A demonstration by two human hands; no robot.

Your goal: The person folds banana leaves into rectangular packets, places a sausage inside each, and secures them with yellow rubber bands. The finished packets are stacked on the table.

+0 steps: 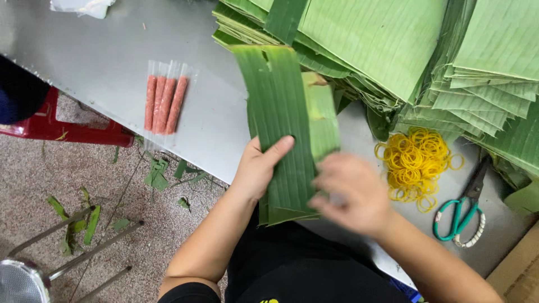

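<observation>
Toward the table's (101,62) left side, near its front edge, lie the pink sausage sticks (164,101) in clear wrap, untouched and well apart from the hands. Next over, the left hand (255,168) pinches a long banana-leaf strip (278,123), thumb on top and fingers hidden beneath; the strip's near end hangs past the front edge over the person's lap. A shorter, paler leaf piece (321,115) lies just beside it. The right hand (351,193) is blurred, and I cannot tell whether it grips anything. Such a leaf looks likely to split along its ribs if tugged, and the overhanging end could slide floorward. Farther right sit yellow rubber bands (416,160) and green-handled scissors (463,210), close enough for a hasty sweep to scatter.
</observation>
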